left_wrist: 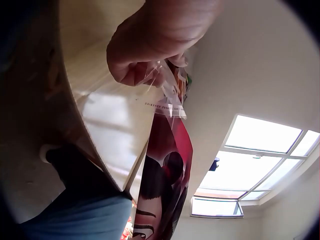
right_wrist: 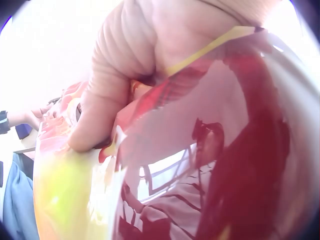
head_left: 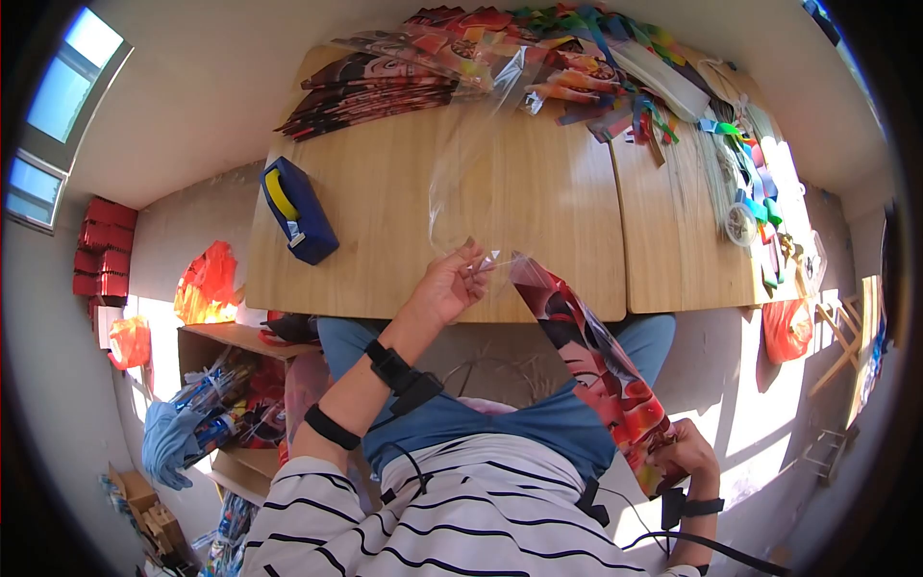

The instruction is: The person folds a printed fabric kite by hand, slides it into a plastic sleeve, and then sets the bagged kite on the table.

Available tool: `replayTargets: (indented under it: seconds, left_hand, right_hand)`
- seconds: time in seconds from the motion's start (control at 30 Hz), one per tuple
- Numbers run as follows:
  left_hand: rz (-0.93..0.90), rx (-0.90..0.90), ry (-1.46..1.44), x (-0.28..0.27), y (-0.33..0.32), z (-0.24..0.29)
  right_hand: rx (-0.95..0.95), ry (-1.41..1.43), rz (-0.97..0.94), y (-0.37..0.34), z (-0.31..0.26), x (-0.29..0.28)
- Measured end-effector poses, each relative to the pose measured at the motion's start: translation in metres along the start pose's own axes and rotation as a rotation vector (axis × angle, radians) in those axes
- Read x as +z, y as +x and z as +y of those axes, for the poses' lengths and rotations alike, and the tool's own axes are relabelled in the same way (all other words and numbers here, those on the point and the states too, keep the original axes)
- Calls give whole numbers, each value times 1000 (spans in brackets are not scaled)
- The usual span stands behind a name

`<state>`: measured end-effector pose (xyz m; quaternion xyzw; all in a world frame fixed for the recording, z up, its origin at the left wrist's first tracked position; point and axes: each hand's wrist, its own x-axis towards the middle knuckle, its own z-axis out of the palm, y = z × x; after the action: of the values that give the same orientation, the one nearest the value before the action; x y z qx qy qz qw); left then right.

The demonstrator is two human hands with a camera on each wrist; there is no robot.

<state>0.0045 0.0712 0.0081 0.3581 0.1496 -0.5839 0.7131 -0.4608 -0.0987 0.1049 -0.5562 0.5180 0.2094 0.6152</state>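
Observation:
A long glossy red printed piece [head_left: 586, 351] with a cartoon face slants from the table edge down over the lap. My left hand [head_left: 454, 286] pinches clear plastic film [left_wrist: 170, 92] just beyond its upper end. In the left wrist view, that film carries a strip of small printed letters beside the red print. My right hand [head_left: 685, 450] grips the lower end of the piece, the thumb [right_wrist: 95, 120] bent over the shiny surface in the right wrist view. More clear film [head_left: 461, 168] stretches across the table from the left hand toward the back.
A blue tape dispenser [head_left: 300, 212] with yellow tape stands at the table's left. Stacked red prints [head_left: 370, 91] lie along the back, with coloured ribbons [head_left: 755, 183] at the right. Below on the left is an open cardboard box [head_left: 236, 335] of packaged items.

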Motion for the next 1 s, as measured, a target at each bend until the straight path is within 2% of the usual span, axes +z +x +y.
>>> replayTargets:
  seconds: [0.07, 0.17, 0.23, 0.33, 0.43, 0.57, 0.67, 0.77, 0.97, 1.0]
  left_hand:
    - [13, 15, 21, -1, -5, -4]
    - [103, -3, 289, -20, 6, -9]
    - [159, 110, 445, -15, -3, -11]
    - [196, 271, 640, -18, -1, -11]
    - [210, 353, 698, -12, 5, -14]
    - [226, 328, 649, 2, 9, -23]
    - [272, 320, 665, 9, 1, -23]
    - [348, 329, 902, 6, 0, -17]
    - [720, 724, 1575, 0, -15, 7]
    - [712, 826, 1644, 5, -12, 13]
  right_hand:
    - [19, 18, 11, -2, -3, 1]
    - [37, 7, 50, -6, -3, 3]
    - [84, -3, 108, -12, 2, -3]
    - [18, 56, 209, -35, 1, -12]
    - [52, 95, 171, -51, -11, -12]
    - [120, 70, -81, -17, 15, -2]
    - [181, 56, -97, 11, 42, 2]
    - [203, 9, -82, 18, 48, 2]
    - [221, 106, -138, 16, 38, 5]
    - [220, 118, -137, 19, 35, 7]
